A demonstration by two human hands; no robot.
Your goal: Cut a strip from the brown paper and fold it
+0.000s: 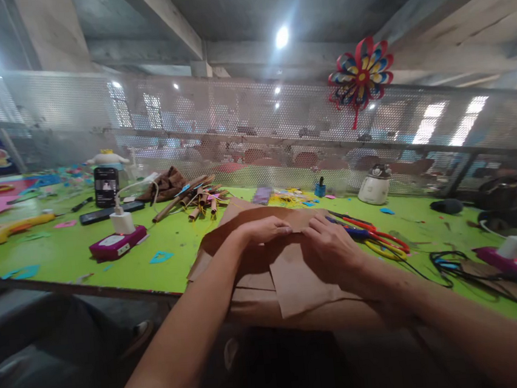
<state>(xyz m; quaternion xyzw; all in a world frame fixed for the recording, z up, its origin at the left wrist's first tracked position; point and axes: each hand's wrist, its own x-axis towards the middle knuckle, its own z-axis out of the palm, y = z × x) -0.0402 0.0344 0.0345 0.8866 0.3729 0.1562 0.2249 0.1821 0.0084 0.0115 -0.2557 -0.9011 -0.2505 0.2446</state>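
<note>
Brown paper (pixel 294 276) lies in a loose pile at the near edge of the green table (pixel 63 255), directly in front of the person. No writing or brand can be read on it, and nothing readable shows on the things around. The paper is plain kraft brown, matte, with several sheets overlapping; 1 folded piece hangs down over the table edge. Both hands rest on top of the pile and meet at a fold. The left hand (pixel 264 230) is closed in a pinch on the paper's fold, fingers curled. The right hand (pixel 332 245) also pinches the same fold, just beside the left. Scissors (pixel 377 240) with red and yellow handles lie just to the right of the paper.
</note>
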